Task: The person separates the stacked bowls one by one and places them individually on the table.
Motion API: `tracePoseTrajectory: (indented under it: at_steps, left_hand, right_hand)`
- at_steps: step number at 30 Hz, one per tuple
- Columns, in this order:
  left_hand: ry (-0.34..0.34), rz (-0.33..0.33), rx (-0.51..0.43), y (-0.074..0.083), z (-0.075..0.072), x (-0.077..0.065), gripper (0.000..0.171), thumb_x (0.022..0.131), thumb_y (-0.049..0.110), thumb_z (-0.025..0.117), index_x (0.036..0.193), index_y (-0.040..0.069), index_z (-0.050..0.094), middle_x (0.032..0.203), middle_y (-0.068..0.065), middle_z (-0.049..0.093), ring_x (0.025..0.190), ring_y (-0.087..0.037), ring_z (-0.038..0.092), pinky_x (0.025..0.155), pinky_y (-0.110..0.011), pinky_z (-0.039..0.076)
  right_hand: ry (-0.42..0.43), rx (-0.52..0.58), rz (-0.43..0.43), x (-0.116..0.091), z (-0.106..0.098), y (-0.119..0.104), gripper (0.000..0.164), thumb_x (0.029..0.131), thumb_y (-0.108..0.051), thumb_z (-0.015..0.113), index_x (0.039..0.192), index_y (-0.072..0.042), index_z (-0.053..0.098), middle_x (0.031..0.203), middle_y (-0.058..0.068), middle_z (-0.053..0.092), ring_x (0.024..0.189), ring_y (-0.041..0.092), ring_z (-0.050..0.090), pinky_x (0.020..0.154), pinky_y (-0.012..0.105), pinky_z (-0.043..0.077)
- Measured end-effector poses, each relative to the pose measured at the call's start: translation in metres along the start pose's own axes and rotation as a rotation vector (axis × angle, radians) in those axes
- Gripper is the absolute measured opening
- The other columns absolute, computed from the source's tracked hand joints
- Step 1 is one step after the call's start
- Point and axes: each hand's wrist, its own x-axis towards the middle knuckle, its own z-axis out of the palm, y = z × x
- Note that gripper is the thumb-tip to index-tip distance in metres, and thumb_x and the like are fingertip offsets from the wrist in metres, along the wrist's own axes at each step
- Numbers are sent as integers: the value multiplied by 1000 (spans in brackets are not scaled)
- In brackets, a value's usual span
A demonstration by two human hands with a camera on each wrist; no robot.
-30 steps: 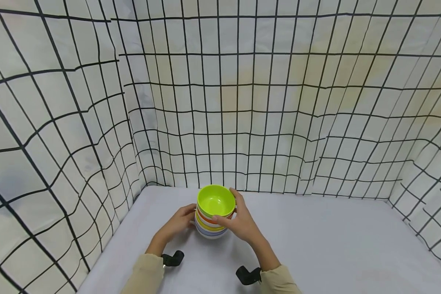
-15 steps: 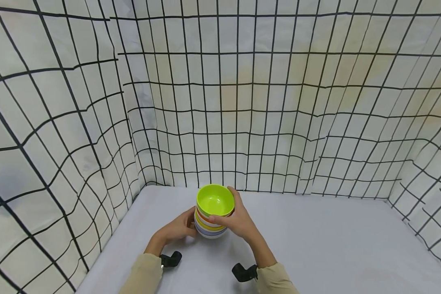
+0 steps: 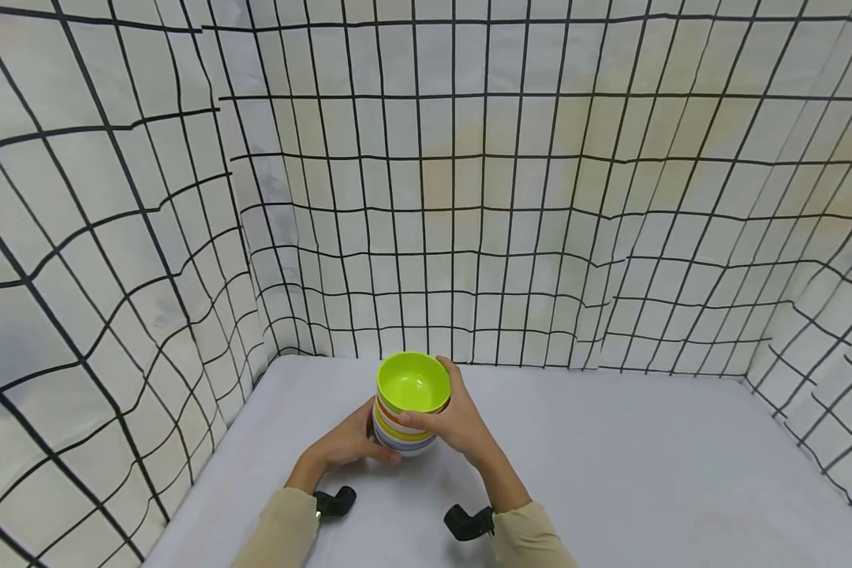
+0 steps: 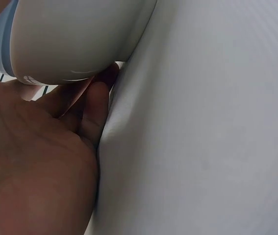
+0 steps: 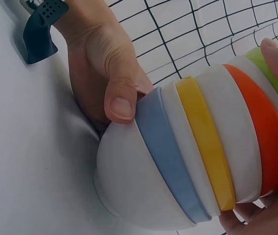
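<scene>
A stack of nested bowls stands on the white table. On top is a lime-green bowl; below it come an orange-rimmed bowl, a yellow-rimmed bowl and, lowest, a blue-rimmed bowl, all with white outsides. My left hand holds the lowest bowl from the left, its thumb on the near side; some fingers are hidden behind the stack. In the left wrist view, fingers of this hand lie low beside the bowl's base. My right hand grips the upper bowls from the right, thumb in front.
The white tabletop extends to the right of the bowls. Behind and at both sides rise white walls with a black grid. A dark wrist mount sits at the left wrist, another mount at the right.
My left hand has shifted from the stack's left side to around its base, its thumb coming forward onto the lowest bowl. The right hand keeps its grip; the whole view has shifted slightly.
</scene>
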Motion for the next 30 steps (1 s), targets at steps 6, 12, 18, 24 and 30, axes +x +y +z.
tracePoseTrajectory:
  at_steps: [6,12,18,24,30]
  left_hand:
    - [-14,27,-12,-2,1,3,103,72,13,93,155,23,33,144,-7,54,139,-30,45,125,-63,23]
    - [-18,32,-5,-4,1,5,102,72,15,93,154,24,32,144,-6,53,138,-29,46,125,-61,26]
    - [-7,32,12,-3,0,4,101,73,15,92,154,21,33,144,-7,54,140,-32,45,124,-64,24]
    - [3,31,26,-3,0,4,102,72,15,92,155,22,33,144,-7,54,139,-31,47,124,-62,27]
    - [2,35,27,-4,0,3,103,72,15,93,155,21,32,143,-7,55,138,-31,47,124,-62,27]
  right_hand:
    - [7,-2,-5,-1,-1,1,113,77,-37,90,162,-20,16,149,4,50,134,27,53,115,53,46]
    - [5,-2,-25,0,-3,1,111,78,-34,89,161,-20,17,149,5,50,134,28,54,114,52,46]
    - [1,0,-36,2,-4,0,108,79,-30,89,160,-24,19,148,6,51,133,28,54,112,53,48]
    - [5,-7,-46,3,-3,-2,107,77,-30,90,159,-24,21,147,5,52,131,27,55,111,51,49]
    - [23,2,-49,3,0,-2,106,75,-30,92,157,-26,24,146,3,52,131,26,55,111,50,49]
